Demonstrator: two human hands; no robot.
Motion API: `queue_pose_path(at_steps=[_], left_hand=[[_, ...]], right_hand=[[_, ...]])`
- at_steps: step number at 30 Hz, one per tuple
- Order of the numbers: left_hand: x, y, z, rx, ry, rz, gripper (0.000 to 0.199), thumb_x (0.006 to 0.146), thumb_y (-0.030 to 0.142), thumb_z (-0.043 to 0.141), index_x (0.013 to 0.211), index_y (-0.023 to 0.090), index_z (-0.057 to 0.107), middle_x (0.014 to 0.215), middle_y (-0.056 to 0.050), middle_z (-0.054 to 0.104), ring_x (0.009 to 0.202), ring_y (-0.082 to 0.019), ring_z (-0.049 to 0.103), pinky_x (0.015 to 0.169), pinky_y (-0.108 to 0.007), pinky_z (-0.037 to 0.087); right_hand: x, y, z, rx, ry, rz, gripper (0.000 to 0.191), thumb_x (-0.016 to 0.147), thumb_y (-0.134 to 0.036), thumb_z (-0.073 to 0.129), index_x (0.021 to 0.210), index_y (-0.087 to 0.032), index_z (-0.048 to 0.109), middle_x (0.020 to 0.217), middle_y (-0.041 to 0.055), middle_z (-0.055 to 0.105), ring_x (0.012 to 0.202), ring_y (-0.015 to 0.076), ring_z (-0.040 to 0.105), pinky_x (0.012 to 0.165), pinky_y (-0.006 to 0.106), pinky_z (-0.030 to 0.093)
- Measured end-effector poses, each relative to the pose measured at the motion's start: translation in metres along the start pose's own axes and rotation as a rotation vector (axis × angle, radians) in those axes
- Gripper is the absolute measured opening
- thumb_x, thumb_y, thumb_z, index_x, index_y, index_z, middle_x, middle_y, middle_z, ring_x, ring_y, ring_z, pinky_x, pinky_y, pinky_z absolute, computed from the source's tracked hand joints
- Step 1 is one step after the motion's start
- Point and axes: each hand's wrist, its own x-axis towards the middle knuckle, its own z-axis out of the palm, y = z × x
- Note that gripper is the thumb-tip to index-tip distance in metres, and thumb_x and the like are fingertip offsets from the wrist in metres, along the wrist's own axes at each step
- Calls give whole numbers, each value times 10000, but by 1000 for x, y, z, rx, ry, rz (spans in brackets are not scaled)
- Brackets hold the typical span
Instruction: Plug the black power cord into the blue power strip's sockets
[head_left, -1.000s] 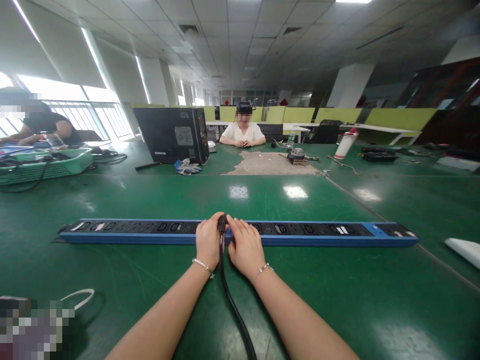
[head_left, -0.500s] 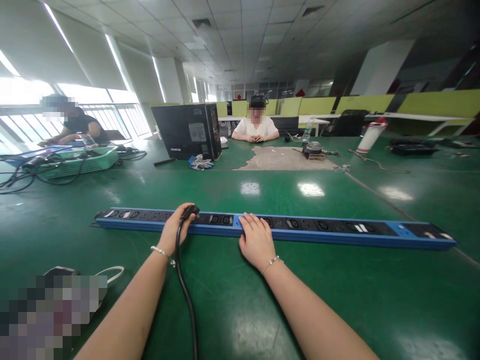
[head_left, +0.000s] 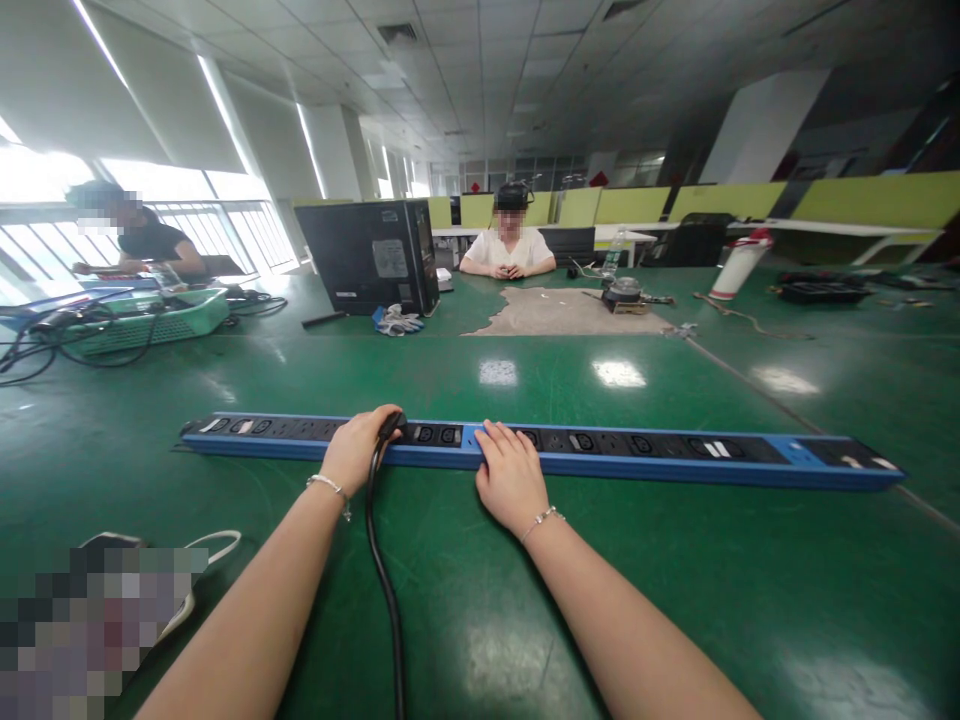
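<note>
A long blue power strip (head_left: 645, 468) with black socket panels lies crosswise on the green table. My left hand (head_left: 358, 448) is closed around a black plug (head_left: 391, 426) at the strip's top face, left of the middle. Its black cord (head_left: 384, 580) runs down toward me. Whether the plug's pins sit in a socket is hidden by the plug and fingers. My right hand (head_left: 516, 478) rests flat on the strip near its middle, fingers stretched over the blue section and the sockets beside it.
A black computer case (head_left: 367, 255) stands at the back left, with gloves (head_left: 397, 320) in front. At far left is a green basket (head_left: 150, 322) with cables. A white bottle (head_left: 741, 265) leans at back right. One person (head_left: 507, 250) sits opposite, another (head_left: 150, 240) at left.
My left hand has shifted slightly right with the plug and turned, and the cord has swung right. My right hand stays on the strip. The whole view has drifted slightly.
</note>
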Motion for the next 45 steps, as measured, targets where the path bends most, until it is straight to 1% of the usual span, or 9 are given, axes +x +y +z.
queue_pose_path(at_steps=[4,8,16,22,29,34,38,41,45], left_hand=[[0,3,-3,62,5,21,390,878,433,365,1153,212,532,1006,-88,676,940,-239,613,835,-357,456],[-3,3,-2,68,18,26,366,883,387,362,1160,209,524,1026,-85,673,948,-230,615,838,-344,448],[-1,12,-10,177,-34,58,334,899,373,340,1163,251,505,1036,-70,665,966,-218,609,852,-343,421],[-3,12,-10,150,-25,94,316,882,304,373,1161,257,513,1076,-66,658,1009,-217,590,885,-362,405],[-8,5,-1,61,-11,63,365,890,407,363,1161,234,535,1074,-73,665,990,-219,603,885,-362,427],[-10,6,1,83,5,40,360,892,394,362,1166,244,540,1070,-67,674,990,-220,613,872,-361,434],[-10,5,0,108,-14,16,382,886,412,363,1186,251,535,1050,-67,687,964,-225,632,842,-356,447],[-9,3,-2,119,-42,17,394,879,441,368,1187,261,533,1053,-60,689,947,-222,639,839,-349,450],[-11,4,-1,148,-38,18,398,886,429,343,1199,255,517,1084,-62,679,949,-224,639,832,-344,455]], right_hand=[[1,2,-1,38,31,32,473,785,-124,433,1250,-113,524,1341,109,503,1225,200,442,1070,367,288],[2,3,-2,50,39,49,492,759,-92,423,1240,-81,526,1322,118,519,1214,199,457,1070,356,307],[2,2,-2,63,52,48,466,765,-94,429,1214,-101,553,1298,103,545,1202,198,471,1068,367,320],[1,2,-2,69,45,48,451,772,-98,426,1202,-108,564,1297,97,548,1203,191,472,1074,365,319],[1,1,-3,69,49,54,447,772,-102,428,1194,-117,572,1294,90,552,1201,191,476,1073,366,323],[1,1,-3,69,53,54,439,776,-107,430,1191,-122,574,1288,90,557,1197,191,480,1072,367,323],[0,2,-4,47,33,54,453,775,-111,439,1211,-136,558,1318,88,530,1213,184,463,1071,358,316],[-2,8,-9,-14,31,120,469,776,-142,459,1238,-158,538,1365,86,483,1259,217,414,1078,410,283],[-10,23,-18,-111,4,207,513,755,-188,506,1268,-162,512,1389,105,449,1295,264,363,1078,472,239]])
